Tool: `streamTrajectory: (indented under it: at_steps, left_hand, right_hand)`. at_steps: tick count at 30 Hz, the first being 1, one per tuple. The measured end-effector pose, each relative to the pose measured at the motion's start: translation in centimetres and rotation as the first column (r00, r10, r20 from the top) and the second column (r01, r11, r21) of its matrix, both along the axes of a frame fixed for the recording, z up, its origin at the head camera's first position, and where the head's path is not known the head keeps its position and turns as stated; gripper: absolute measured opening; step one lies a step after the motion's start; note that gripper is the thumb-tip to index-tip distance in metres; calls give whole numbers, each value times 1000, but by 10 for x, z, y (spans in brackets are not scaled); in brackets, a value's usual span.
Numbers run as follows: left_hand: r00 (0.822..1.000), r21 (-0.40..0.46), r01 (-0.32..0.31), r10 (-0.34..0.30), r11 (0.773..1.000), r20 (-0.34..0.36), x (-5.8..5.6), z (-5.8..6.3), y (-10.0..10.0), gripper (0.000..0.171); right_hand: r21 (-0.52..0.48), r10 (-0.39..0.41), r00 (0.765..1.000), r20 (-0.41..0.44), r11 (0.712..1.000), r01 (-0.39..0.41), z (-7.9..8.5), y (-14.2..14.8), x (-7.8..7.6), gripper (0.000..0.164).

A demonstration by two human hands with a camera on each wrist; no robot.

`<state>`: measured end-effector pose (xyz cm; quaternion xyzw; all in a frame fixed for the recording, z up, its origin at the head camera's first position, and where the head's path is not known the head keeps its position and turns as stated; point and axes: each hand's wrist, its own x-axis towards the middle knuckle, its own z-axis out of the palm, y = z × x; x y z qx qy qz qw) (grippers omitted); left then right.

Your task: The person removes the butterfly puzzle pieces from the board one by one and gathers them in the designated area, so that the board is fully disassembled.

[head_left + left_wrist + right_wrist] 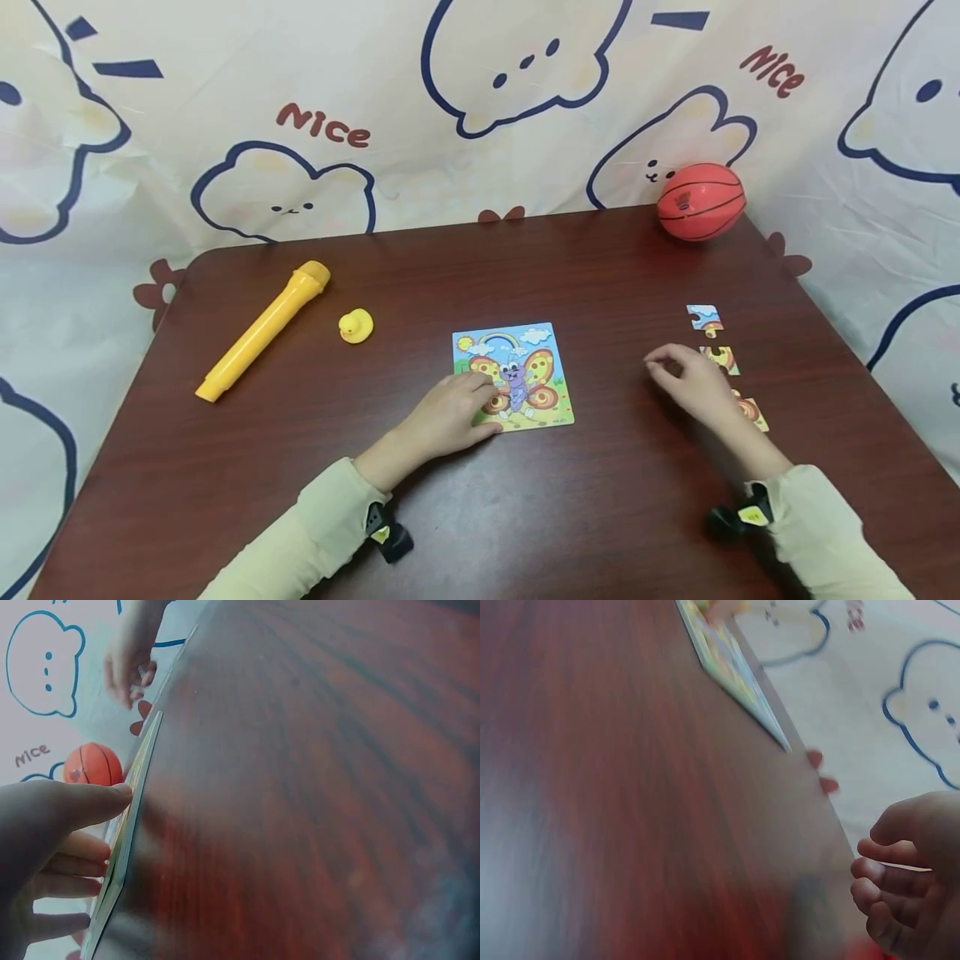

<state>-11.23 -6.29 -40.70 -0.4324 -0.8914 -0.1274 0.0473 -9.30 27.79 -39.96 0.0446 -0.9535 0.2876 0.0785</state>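
Note:
A square butterfly puzzle (534, 367) lies flat on the table in the head view. My left hand (452, 417) rests on its lower left part, covering that corner. In the left wrist view, the left fingers (71, 885) reach nearly straight onto the board, and the thumb touches its near edge. My right hand (693, 387) hovers over the table farther right, its fingers loosely curled with nothing seen between them. Close to it lie loose puzzle pieces: a blue-sky piece (705, 319), a yellow-green piece (722, 360) and an orange piece (752, 412) partly hidden by the hand.
On the left of the dark wooden table (405, 283) lie a yellow microphone-shaped toy (262, 331) and a small yellow rubber duck (356, 326). A red toy basketball (702, 202) sits at the back right corner. Behind the table hangs a printed cloth (420, 175).

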Motion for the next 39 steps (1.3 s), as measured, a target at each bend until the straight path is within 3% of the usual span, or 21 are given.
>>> streamTrajectory:
  at_steps: [8,15,20,25,31,35,39]
  left_hand:
    - [999,-27,22,-23,999,-31,-2,2,3,33]
    - [1000,10,-12,12,1000,15,-6,1,2,32]
    - [999,-8,-27,27,1000,45,-8,2,2,34]
    - [999,-48,-32,33,998,13,-12,3,4,47]
    - [999,-111,-49,48,993,-8,-17,4,4,60]
    - [998,-136,-58,56,989,-18,-21,5,2,55]
    - [997,-129,-74,70,989,-31,-22,6,0,50]
  right_hand:
    - [-80,129,988,87,989,-122,-1,-50,-26,10]
    - [-266,193,950,246,956,-125,-2,-77,-39,14]
    - [-293,230,941,248,944,-153,-4,-92,-46,15]
    - [-271,265,942,205,941,-205,-8,-106,-54,13]
    - [-244,261,940,221,948,-206,-9,-120,-63,17]
    - [-110,213,954,210,975,-194,-7,-128,-67,23]
    - [41,189,963,194,979,-200,-4,-135,-66,27]
